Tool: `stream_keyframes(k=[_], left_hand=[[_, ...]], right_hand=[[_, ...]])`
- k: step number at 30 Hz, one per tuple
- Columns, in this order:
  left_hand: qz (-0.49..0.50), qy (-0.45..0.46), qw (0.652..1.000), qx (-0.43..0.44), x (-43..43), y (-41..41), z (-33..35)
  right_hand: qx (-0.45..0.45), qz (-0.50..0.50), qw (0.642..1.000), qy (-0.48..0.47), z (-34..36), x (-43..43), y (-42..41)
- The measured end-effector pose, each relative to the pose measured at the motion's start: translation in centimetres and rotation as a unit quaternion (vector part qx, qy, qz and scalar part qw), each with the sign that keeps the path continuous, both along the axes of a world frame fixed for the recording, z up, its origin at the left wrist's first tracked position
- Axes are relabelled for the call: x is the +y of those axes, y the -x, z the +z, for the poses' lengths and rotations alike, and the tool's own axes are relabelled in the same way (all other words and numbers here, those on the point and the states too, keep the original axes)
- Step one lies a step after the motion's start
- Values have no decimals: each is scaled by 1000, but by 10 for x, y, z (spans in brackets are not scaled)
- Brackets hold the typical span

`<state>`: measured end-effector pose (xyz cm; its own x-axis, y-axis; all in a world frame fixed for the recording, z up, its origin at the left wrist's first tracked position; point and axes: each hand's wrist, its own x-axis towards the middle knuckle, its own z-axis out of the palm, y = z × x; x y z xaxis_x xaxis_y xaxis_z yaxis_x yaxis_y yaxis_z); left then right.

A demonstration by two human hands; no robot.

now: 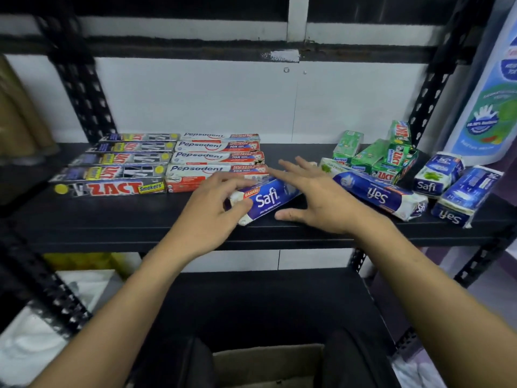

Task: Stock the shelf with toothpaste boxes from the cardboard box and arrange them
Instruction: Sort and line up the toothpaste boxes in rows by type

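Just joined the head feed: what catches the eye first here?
Centre front, the left hand grips a blue Safi toothpaste box lying askew on the black metal shelf, the open right hand spread beside it. Left of them sit tidy rows of silver Zact Smokers boxes and white-and-red Pepsodent boxes; on the right, green Zact boxes and more blue Safi boxes lie jumbled.

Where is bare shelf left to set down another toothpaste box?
Free: front strip of the black shelf before the silver ZACT Smokers boxes and red-white Pepsodent boxes; also the back gap between those and the green ZACT boxes. Crowded: right end, with jumbled blue Safi boxes.
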<state>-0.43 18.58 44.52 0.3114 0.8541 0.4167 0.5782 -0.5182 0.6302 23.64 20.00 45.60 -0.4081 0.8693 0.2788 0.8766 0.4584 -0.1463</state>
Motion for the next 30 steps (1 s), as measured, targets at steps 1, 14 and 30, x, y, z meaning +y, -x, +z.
stream_keyframes(k=[1,14,30], left_hand=[[18,-17,1000,2,0,2,-1],[38,-31,985,-165,33,2,18],[171,-145,932,283,100,-11,-6]], right_hand=[[-1,3,1000,0,3,5,2],[0,32,999,-43,38,20,-8],[150,-98,982,-57,66,148,-41]])
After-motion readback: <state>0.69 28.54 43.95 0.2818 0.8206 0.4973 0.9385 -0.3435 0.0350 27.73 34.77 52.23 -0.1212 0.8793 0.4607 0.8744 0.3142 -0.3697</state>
